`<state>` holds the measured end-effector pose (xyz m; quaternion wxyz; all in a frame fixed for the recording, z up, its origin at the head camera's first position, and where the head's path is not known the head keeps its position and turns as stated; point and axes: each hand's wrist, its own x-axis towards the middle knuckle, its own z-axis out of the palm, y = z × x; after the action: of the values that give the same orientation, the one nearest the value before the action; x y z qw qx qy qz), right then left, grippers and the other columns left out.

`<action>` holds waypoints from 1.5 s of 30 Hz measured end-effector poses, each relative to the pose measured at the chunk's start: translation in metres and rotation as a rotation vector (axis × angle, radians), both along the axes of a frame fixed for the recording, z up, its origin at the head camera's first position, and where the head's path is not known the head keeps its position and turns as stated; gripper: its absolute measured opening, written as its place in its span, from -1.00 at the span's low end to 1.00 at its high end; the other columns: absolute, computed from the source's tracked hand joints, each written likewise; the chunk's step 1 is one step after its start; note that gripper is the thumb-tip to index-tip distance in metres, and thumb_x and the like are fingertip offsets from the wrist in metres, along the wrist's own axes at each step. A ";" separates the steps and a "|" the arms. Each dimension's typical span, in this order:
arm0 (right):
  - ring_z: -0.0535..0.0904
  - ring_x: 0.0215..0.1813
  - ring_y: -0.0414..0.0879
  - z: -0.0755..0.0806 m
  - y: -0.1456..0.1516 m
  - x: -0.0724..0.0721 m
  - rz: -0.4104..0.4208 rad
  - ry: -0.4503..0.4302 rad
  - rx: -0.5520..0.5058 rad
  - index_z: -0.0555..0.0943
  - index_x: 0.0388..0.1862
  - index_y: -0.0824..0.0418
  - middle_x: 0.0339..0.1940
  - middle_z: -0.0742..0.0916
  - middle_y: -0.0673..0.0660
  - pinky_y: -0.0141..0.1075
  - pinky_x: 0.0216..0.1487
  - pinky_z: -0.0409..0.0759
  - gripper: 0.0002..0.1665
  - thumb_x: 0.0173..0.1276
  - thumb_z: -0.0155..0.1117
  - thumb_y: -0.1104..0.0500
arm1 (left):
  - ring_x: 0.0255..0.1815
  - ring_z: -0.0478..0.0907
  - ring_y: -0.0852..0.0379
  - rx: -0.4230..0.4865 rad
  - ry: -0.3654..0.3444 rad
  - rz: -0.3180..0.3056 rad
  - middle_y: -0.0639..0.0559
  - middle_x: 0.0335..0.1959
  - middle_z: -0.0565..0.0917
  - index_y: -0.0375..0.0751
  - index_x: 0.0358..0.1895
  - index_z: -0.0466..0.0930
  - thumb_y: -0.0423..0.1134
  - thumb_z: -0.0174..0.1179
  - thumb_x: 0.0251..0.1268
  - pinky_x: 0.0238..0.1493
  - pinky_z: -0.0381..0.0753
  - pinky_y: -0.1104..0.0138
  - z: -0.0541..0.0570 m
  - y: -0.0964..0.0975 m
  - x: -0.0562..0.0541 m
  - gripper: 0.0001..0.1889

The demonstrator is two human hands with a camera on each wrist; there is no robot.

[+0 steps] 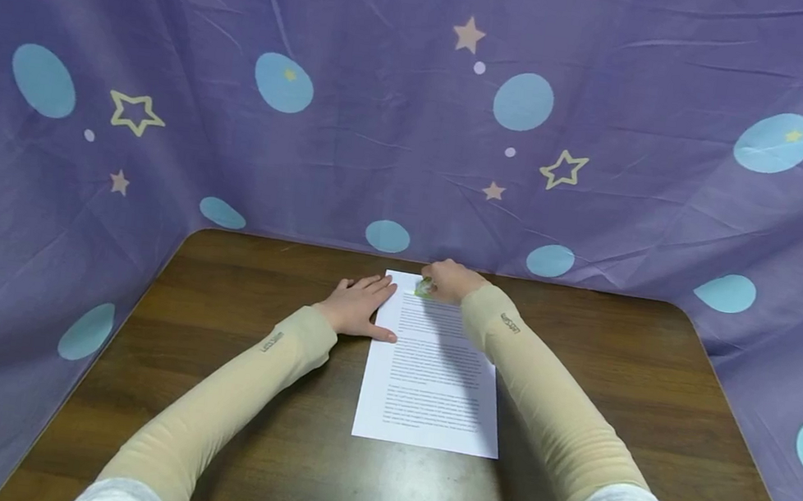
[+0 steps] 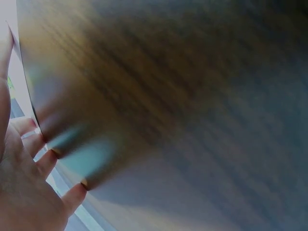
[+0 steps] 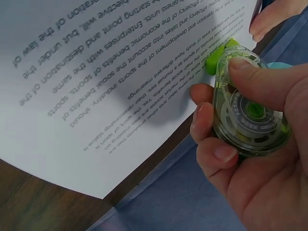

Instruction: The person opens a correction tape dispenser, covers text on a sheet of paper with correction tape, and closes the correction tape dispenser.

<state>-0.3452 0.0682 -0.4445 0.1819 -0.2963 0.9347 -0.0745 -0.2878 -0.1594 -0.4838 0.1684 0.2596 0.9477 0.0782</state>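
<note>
A white printed sheet of paper (image 1: 371, 400) lies on the wooden table. My left hand (image 1: 356, 308) rests on its upper left edge, fingers spread and straight; the left wrist view shows the same hand (image 2: 29, 185) at the lower left, fingertips down. At the top of the sheet my right hand (image 1: 453, 281) grips a clear and green correction tape dispenser (image 3: 257, 115) between thumb and fingers. The green tip (image 3: 216, 60) of the dispenser is at the upper printed lines. In the head view, the right hand covers most of the dispenser (image 1: 424, 288).
The brown wooden table (image 1: 207, 394) extends around the sheet, with rounded far corners. A purple curtain (image 1: 380, 174) with stars and blue ovals hangs right behind the table's far edge and along both sides.
</note>
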 end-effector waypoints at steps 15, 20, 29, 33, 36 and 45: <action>0.72 0.04 0.09 0.004 0.012 0.004 -0.012 -0.012 -0.011 0.68 0.07 0.26 -0.02 0.78 0.20 -0.07 0.11 0.65 -0.79 0.54 0.23 0.28 | 0.72 -0.11 -0.18 0.009 0.006 -0.010 -0.12 0.74 -0.06 -0.15 0.72 -0.06 0.47 0.24 0.27 0.52 -0.01 -0.35 0.004 0.001 0.002 0.17; 0.71 0.00 0.06 0.004 0.015 0.004 -0.022 -0.021 -0.004 0.68 -0.01 0.22 -0.06 0.78 0.17 -0.07 0.07 0.64 -0.85 0.54 0.22 0.28 | 0.72 -0.10 -0.19 0.016 0.012 -0.007 -0.13 0.73 -0.05 -0.16 0.71 -0.05 0.46 0.24 0.28 0.51 -0.01 -0.36 0.003 0.002 0.004 0.16; 0.66 -0.11 0.00 0.001 0.022 0.002 -0.021 -0.008 0.003 0.68 -0.05 0.22 -0.15 0.76 0.13 -0.08 0.00 0.62 -0.88 0.53 0.23 0.27 | 0.72 -0.10 -0.19 0.008 0.009 -0.005 -0.14 0.73 -0.06 -0.16 0.71 -0.05 0.46 0.24 0.28 0.51 -0.01 -0.36 0.003 0.001 0.003 0.16; 0.63 -0.12 -0.03 0.001 0.025 0.001 -0.028 -0.019 0.008 0.68 -0.02 0.21 -0.11 0.76 0.12 -0.10 0.01 0.61 -0.86 0.53 0.23 0.28 | 0.72 -0.09 -0.20 0.016 0.011 -0.005 -0.15 0.73 -0.05 -0.17 0.71 -0.03 0.46 0.24 0.27 0.51 -0.01 -0.36 0.004 0.001 0.003 0.16; 0.62 -0.14 -0.04 0.002 0.027 0.000 -0.022 -0.031 0.007 0.68 -0.02 0.23 -0.09 0.76 0.14 -0.13 -0.01 0.60 -0.85 0.52 0.23 0.29 | 0.72 -0.09 -0.20 0.016 0.013 -0.008 -0.15 0.73 -0.04 -0.17 0.71 -0.03 0.46 0.24 0.27 0.51 0.00 -0.36 0.004 0.001 0.003 0.16; 0.69 -0.02 0.06 0.002 0.037 0.002 0.010 -0.014 0.005 0.67 0.05 0.28 0.00 0.77 0.20 -0.09 0.06 0.63 -0.80 0.53 0.22 0.30 | 0.72 -0.10 -0.20 0.014 0.008 -0.008 -0.15 0.73 -0.05 -0.17 0.71 -0.04 0.45 0.24 0.28 0.51 -0.02 -0.36 0.006 0.002 0.003 0.15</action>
<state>-0.3432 0.1047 -0.4425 0.1896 -0.3000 0.9320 -0.0733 -0.2844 -0.1574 -0.4781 0.1633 0.2647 0.9468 0.0832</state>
